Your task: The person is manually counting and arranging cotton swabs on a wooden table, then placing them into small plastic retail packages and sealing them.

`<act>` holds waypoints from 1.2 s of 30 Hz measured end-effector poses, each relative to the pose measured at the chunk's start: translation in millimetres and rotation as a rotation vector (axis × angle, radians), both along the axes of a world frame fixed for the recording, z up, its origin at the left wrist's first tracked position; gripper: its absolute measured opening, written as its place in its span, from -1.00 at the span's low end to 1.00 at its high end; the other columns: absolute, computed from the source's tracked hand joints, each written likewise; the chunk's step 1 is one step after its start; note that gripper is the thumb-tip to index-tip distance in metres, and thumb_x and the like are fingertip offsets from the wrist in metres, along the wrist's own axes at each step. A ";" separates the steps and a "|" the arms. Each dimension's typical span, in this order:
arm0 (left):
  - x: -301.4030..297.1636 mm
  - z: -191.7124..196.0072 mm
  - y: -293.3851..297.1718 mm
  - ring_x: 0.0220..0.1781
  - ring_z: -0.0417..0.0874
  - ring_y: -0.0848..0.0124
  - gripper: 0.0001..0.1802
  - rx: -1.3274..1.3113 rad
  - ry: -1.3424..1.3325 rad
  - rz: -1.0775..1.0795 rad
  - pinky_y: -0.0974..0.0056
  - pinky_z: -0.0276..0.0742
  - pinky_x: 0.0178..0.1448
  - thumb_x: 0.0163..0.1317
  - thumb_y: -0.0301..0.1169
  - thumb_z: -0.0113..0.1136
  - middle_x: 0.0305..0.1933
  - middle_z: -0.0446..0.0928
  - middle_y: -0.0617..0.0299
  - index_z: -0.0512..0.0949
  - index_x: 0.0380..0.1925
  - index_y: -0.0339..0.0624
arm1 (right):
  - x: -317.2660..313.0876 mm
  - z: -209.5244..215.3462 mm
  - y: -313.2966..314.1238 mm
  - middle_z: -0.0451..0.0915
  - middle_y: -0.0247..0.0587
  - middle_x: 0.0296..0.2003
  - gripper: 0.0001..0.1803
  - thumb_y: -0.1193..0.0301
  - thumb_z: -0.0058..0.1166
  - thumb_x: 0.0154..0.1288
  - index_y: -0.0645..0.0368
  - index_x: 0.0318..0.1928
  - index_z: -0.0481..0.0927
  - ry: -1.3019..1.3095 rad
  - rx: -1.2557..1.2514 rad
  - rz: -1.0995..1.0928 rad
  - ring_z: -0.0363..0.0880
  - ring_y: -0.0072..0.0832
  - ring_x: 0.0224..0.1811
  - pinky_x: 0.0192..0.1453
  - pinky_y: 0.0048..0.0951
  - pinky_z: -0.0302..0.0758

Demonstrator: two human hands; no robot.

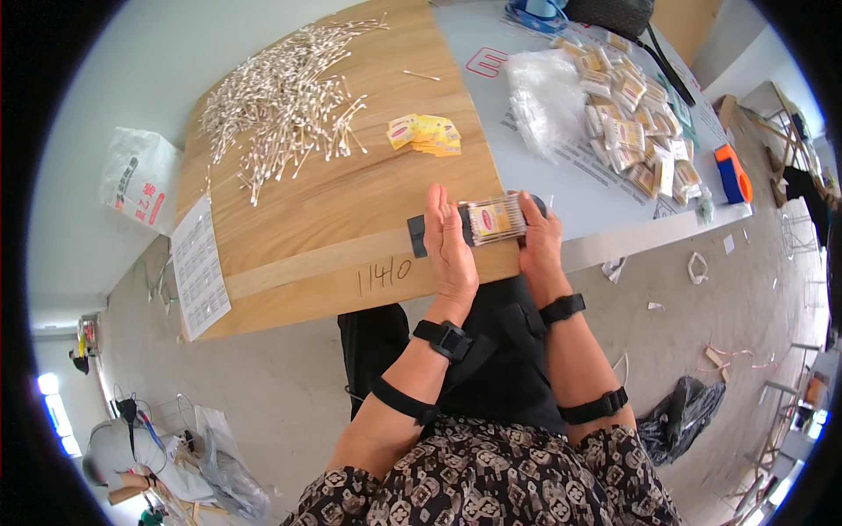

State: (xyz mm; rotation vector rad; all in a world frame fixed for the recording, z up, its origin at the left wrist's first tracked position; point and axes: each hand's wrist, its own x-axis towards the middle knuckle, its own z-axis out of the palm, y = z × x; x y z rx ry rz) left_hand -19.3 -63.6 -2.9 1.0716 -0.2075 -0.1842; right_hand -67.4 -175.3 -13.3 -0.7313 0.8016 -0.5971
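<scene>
A small pack of cotton swabs with a yellow card inside lies on a dark, flat holder by the table's front edge. My left hand stands on edge at the pack's left end, its fingers stretched out and held together. At the other end my right hand grips the pack, thumb on top; its remaining fingers are mostly hidden. Beyond my hands, several yellow cards lie in a loose stack. A big heap of loose cotton swabs covers the far left of the wooden table.
Finished-looking swab packs are piled at the right beside clear plastic bags. An orange and blue tape roll sits on the right edge. A printed sheet hangs over the left edge near a white bag.
</scene>
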 end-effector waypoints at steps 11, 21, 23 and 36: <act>145.6 14.3 73.9 0.29 0.37 0.04 -0.56 1.071 -0.537 0.242 0.07 0.31 0.34 0.18 -0.36 0.30 0.18 0.40 -0.06 0.52 0.07 -0.21 | -24.3 48.6 31.1 0.59 -0.12 -0.15 -0.78 0.57 0.15 0.19 0.29 -0.11 0.59 0.288 -1.490 -0.129 0.57 -0.14 -0.14 0.06 -0.23 0.48; 207.2 21.2 70.7 0.16 0.46 0.03 -0.69 1.432 -0.775 0.238 0.08 0.35 0.30 0.14 -0.48 0.26 0.08 0.52 0.06 0.60 -0.08 -0.20 | 17.4 38.3 109.3 0.57 -0.12 -0.23 -0.81 0.67 0.15 0.02 0.23 -0.30 0.57 -0.064 -1.384 0.475 0.56 -0.10 -0.20 -0.11 -0.18 0.54; 200.6 17.3 82.8 0.07 0.51 0.08 -0.80 1.331 -0.941 0.304 0.06 0.43 0.14 0.16 -0.56 0.17 -0.11 0.57 0.13 0.62 -0.19 -0.24 | 20.2 37.1 110.9 0.58 -0.12 -0.24 -0.84 0.65 0.15 0.04 0.23 -0.32 0.57 -0.054 -1.361 0.473 0.57 -0.10 -0.20 -0.12 -0.19 0.54; 95.2 37.4 157.3 0.17 0.56 0.01 -0.56 1.138 -0.935 0.024 0.10 0.49 0.25 0.02 -0.74 0.15 0.08 0.59 0.01 0.58 -0.03 -0.28 | 48.7 42.0 106.5 0.43 0.05 0.14 -0.46 0.52 0.23 0.02 0.23 0.10 0.50 0.131 -1.422 0.466 0.42 0.06 0.16 0.18 -0.08 0.42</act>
